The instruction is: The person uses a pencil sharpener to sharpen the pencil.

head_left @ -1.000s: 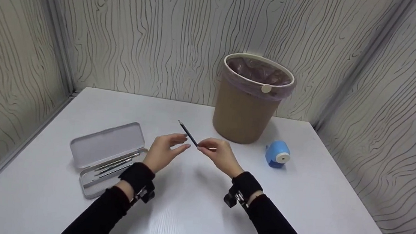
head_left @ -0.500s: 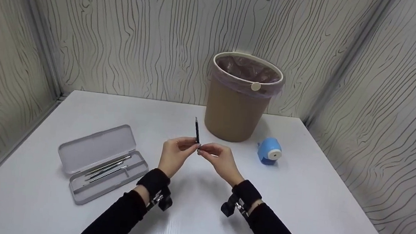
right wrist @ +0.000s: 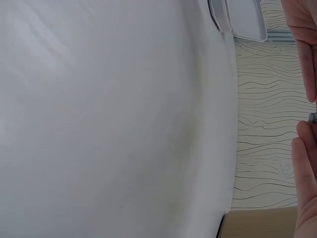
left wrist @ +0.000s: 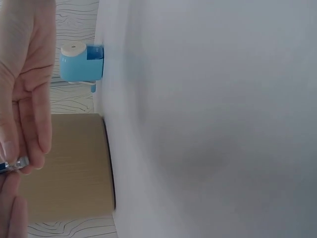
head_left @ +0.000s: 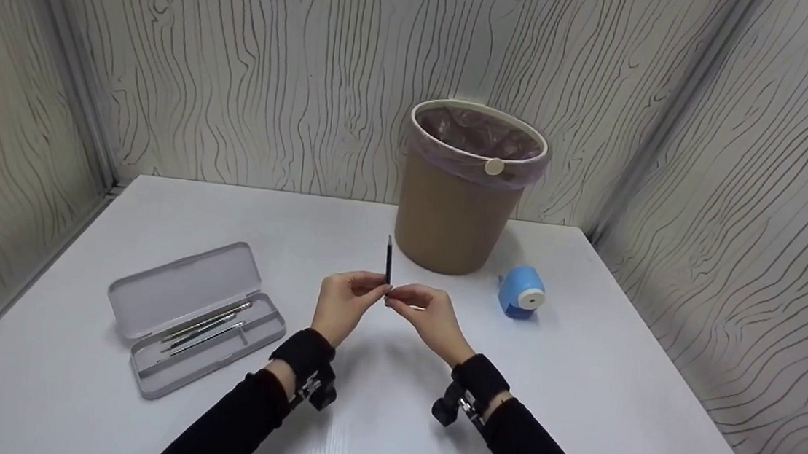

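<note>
A dark pencil (head_left: 388,261) stands upright between both hands, tip upward. My left hand (head_left: 343,308) pinches it low on the shaft with thumb and fingers. The right hand (head_left: 432,322) has its thumb and fingertips at the bottom end, meeting those of the left. In the left wrist view, a silvery pencil end (left wrist: 22,162) pokes out between the fingers of the right hand (left wrist: 32,94), with left fingertips (left wrist: 9,208) just below. The right wrist view catches only the pencil's end (right wrist: 313,117) between the two hands at the frame edge.
To the left lies an opened grey pencil case (head_left: 186,288) with several pencils (head_left: 209,327) inside. A blue crank sharpener (head_left: 521,292) stands at the right. Behind the hands is a brown bin (head_left: 456,217) with a purple liner, near the patterned back wall (head_left: 277,84).
The pencil has swung from leaning left to upright. My left hand has moved right and closed its fingers on the shaft. The head view has shifted slightly.
</note>
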